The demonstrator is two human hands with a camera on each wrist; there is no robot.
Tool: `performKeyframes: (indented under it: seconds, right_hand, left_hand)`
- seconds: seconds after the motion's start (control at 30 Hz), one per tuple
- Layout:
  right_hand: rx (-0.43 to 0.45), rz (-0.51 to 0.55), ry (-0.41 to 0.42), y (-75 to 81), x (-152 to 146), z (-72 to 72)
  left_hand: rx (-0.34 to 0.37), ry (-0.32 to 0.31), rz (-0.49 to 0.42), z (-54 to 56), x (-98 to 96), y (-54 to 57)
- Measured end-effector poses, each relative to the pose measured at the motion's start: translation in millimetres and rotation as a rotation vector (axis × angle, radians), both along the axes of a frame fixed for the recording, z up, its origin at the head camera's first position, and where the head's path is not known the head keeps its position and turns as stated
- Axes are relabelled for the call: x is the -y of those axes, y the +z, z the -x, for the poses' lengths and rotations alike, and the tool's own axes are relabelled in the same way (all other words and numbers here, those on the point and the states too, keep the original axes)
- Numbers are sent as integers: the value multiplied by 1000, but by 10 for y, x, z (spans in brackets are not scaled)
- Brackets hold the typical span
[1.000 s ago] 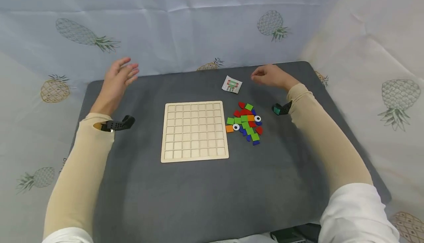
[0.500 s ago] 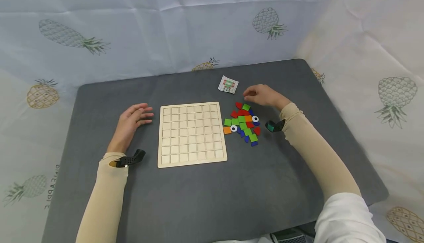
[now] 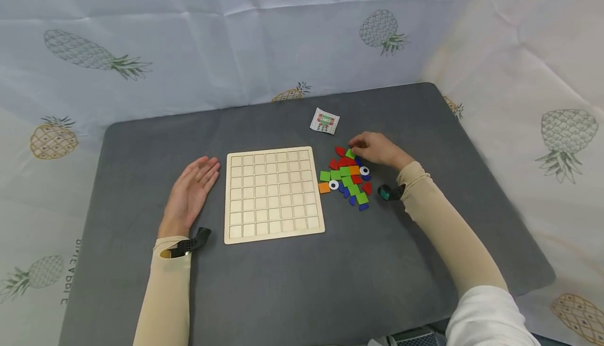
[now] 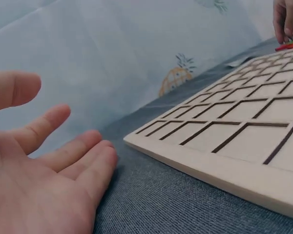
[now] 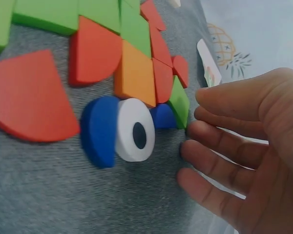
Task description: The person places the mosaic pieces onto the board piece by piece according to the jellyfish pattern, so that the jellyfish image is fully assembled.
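My left hand [image 3: 190, 191] lies palm up to the left of a square wooden grid board [image 3: 273, 194], fingers stretched out. In the left wrist view its fingers [image 4: 88, 161] sit just off the board's corner. My right hand [image 3: 378, 148] reaches over the far end of a cluster of coloured pieces. Its loosely bent fingertips [image 5: 198, 129] are right beside a green square tile [image 5: 178, 103], with nothing between thumb and fingers. Near that tile lie a blue half-round piece [image 5: 163, 117], a white eye disc [image 5: 136, 130], an orange square tile [image 5: 135, 73] and a red quarter-round piece [image 5: 31, 97].
A small printed picture card [image 3: 324, 121] lies beyond the board, left of the right hand. More green, red and blue pieces [image 3: 362, 198] spread along the board's right side. A grey cloth-covered table [image 3: 292, 283] carries everything; a pineapple-print curtain [image 3: 203, 63] hangs behind.
My left hand has come down from the far left toward the board's side and turned palm up. My right hand has moved nearer, down to the pieces' far end.
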State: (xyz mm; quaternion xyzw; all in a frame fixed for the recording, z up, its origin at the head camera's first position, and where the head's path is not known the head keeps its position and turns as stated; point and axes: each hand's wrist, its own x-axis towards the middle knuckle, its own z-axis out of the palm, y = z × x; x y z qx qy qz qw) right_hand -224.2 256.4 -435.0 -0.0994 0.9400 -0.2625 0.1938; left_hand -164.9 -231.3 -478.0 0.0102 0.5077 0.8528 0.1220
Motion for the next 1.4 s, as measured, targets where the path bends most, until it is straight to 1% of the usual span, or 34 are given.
performKeyframes:
  seconds: [0.07, 0.1, 0.17, 0.23, 0.3, 0.33, 0.4, 0.47, 0.57, 0.67, 0.73, 0.9, 1.03, 1.13, 1.27, 1.33, 1.4]
  right_hand:
    - [-19, 4, 3, -13, -11, -25]
    - [-27, 6, 5, -16, -18, -39]
    - [-37, 8, 7, -19, -32, -72]
    - [-41, 12, 6, -26, -49, -105]
    - [-45, 13, -1, -39, -70, -133]
    - [-46, 14, -4, -47, -81, -150]
    - [-41, 25, -13, -55, -100, -187]
    - [-40, 36, -20, -56, -118, -226]
    - [-57, 58, -13, -36, -105, -278]
    - [-97, 64, 10, -29, -58, -293]
    - [-116, 65, 12, -26, -11, -289]
    - [-152, 30, 12, -49, 112, -223]
    - [-164, -18, 21, -73, 236, -148]
    - [-154, -59, 9, -77, 320, -99]
    - [-147, -121, 14, -90, 392, -32]
    - [-145, -140, 24, -96, 409, -5]
    - [-143, -148, 34, -101, 417, 15]
  left_hand:
    - [-9, -4, -10, -21, -16, -11]
    - [-21, 0, 2, -31, -28, -16]
    - [-58, 17, 66, -46, -59, -26]
    - [-97, 43, 175, -64, -98, -34]
    - [-130, 66, 334, -86, -138, -42]
    - [-135, 72, 416, -98, -154, -43]
    - [-140, 56, 555, -122, -174, -41]
    - [-157, 27, 654, -132, -181, -39]
    - [-192, -17, 725, -131, -185, -28]
    - [-219, -37, 788, -121, -200, -24]
    - [-224, -45, 827, -120, -219, -18]
    - [-244, -69, 881, -116, -257, -15]
    - [-282, -102, 966, -127, -265, -10]
    - [-352, -138, 1059, -132, -263, -19]
    - [-440, -184, 1163, -143, -238, -31]
    - [-446, -208, 1203, -143, -229, -28]
    - [-424, -227, 1227, -142, -230, -14]
